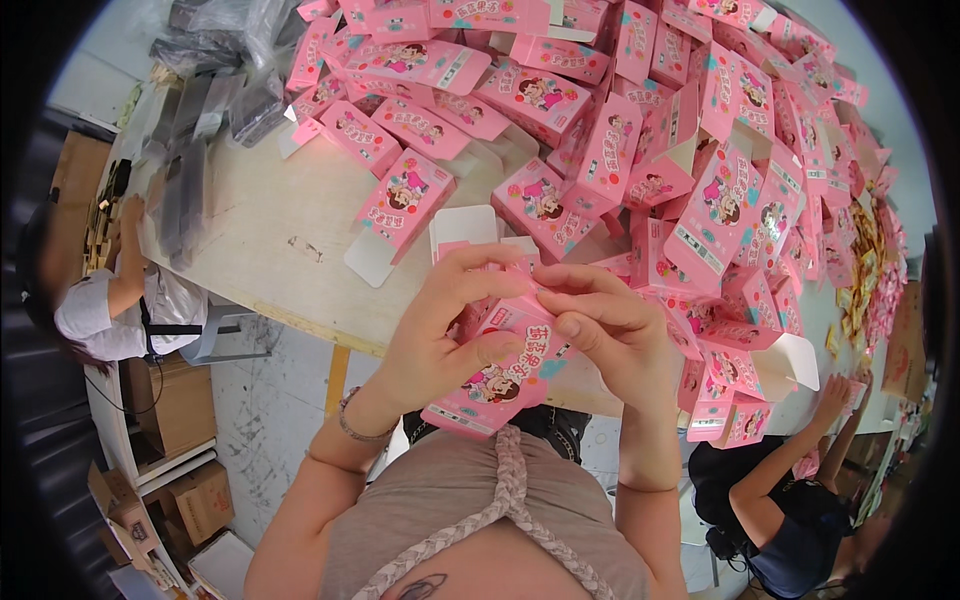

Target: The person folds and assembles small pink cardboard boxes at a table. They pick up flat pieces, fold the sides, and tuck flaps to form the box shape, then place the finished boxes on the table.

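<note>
In front of my body I hold a small pink cardboard box [500, 380] with a printed cartoon figure, tilted with its far end up. My left hand [440, 315] wraps round its left side, the thumb lying across the printed face. The fingers of my right hand [615, 325] are bent and pinch at the far end of the same box, by its flaps. My fingers partly hide that end, so how its flaps lie is unclear. Just beyond my hands lies another pink box [405, 200] with a white flap sticking out.
A large heap of pink boxes [620, 150], many with flaps out, covers the table [270, 240]. Clear plastic packaging [185, 190] lies at the far left. Small wrapped packets [865, 265] are piled at the right. Other people [800, 520] sit at both sides. Cartons [200, 500] stand on shelves.
</note>
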A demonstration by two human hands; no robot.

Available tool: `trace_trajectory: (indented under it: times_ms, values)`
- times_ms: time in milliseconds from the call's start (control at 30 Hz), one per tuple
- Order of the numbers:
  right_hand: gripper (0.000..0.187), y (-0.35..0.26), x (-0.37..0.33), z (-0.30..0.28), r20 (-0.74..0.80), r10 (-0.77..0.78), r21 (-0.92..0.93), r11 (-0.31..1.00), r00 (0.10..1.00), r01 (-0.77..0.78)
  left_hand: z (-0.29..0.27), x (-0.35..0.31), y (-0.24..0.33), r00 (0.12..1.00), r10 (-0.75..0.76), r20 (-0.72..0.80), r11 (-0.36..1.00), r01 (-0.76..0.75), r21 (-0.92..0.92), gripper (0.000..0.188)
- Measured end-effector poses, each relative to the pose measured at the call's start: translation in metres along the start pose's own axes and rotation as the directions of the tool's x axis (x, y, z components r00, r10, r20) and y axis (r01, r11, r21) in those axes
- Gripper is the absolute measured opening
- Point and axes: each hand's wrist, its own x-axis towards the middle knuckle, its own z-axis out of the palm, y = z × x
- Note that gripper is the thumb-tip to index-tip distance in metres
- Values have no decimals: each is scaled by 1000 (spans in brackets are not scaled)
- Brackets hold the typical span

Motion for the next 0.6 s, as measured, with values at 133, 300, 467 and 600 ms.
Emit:
trace_trajectory:
  times_ms: [133, 300, 467, 600]
  values:
    - [41, -8, -10, 18, -35, -9, -200, 980, 999, 1, -6, 0, -2, 1000, -22, 10, 997, 23, -74, 44]
    - [58, -28, 5, -14, -149, -65, -469, 883, 987, -13, -15, 1, 1, 980, 85, -179, 984, -110, -138, 51]
    - [70, 10, 9, -10, -284, -290, -882, 454, 914, -130, -46, 13, 7, 866, 186, -464, 980, -128, 154, 36]
    - [74, 42, -1, 36, -268, 387, -820, 389, 882, -420, -43, -6, -24, 937, -31, -348, 988, 81, 130, 38]
